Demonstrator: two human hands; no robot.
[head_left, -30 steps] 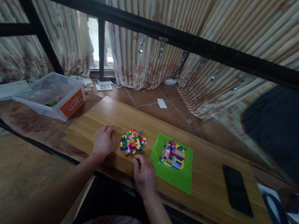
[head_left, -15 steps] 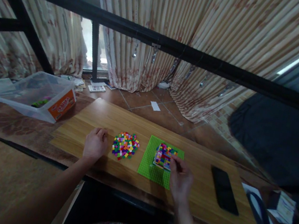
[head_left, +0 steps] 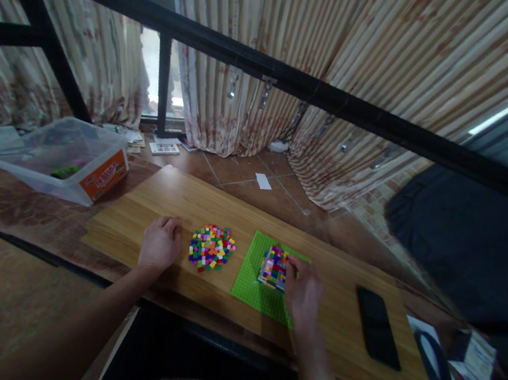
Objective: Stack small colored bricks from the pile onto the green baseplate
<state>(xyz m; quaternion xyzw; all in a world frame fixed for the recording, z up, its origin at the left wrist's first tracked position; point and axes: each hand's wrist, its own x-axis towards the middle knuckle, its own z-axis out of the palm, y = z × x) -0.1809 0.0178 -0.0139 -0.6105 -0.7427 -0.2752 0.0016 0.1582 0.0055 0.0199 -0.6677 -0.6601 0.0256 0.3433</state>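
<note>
A pile of small coloured bricks [head_left: 211, 248] lies on the wooden board [head_left: 193, 202]. My left hand [head_left: 159, 243] rests loosely curled on the board just left of the pile, holding nothing that I can see. To the right lies a green baseplate [head_left: 251, 275] with a multicoloured block build [head_left: 273, 265] on it. My right hand [head_left: 301, 290] lies over the right part of the baseplate, its fingertips pressed together at the right side of the build. What they pinch is too small to make out.
A black phone [head_left: 377, 328] lies on the board at the right. A clear plastic box with an orange label [head_left: 60, 157] stands at the far left. A black metal bar [head_left: 301, 90] crosses above the table. Papers lie at the right edge.
My right hand has moved from the near edge of the brick pile across to the build on the green baseplate. My left hand has stayed beside the pile.
</note>
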